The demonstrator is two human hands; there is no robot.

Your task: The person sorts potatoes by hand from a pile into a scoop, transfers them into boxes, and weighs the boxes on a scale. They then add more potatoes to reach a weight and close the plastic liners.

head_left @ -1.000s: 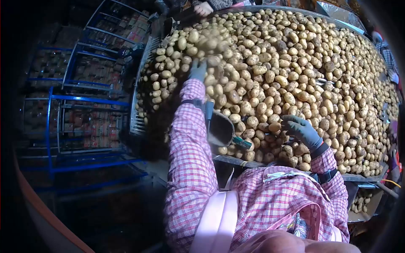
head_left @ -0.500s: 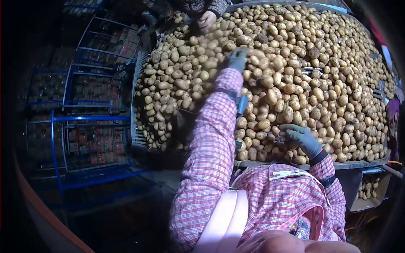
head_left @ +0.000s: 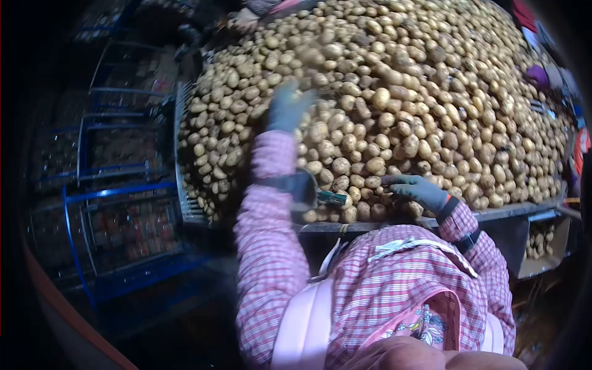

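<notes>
My left hand [head_left: 288,106], in a grey-blue glove, reaches over the left part of a big heap of potatoes [head_left: 425,117]. Motion smears its fingers. My right hand [head_left: 420,191], gloved the same way, hangs low over the potatoes by the near edge, fingers stretched out to the left and apart from the thumb. Beside my left forearm is a dark, blurred round thing [head_left: 303,190], and a teal-green piece [head_left: 332,197] lies on the potatoes to its right.
A metal rim [head_left: 505,211] borders the heap in front of me. Blue-framed racks [head_left: 129,185] with packed goods stand on the left. Below the rim at right, a box [head_left: 542,246] holds potatoes. Another person's hand [head_left: 245,22] shows at the far left, and a purple sleeve [head_left: 536,76] at the right.
My left hand has swung left across the heap. My right hand has shifted slightly left, its fingers now straighter. The whole view has shifted, and the other person's hand appears farther left.
</notes>
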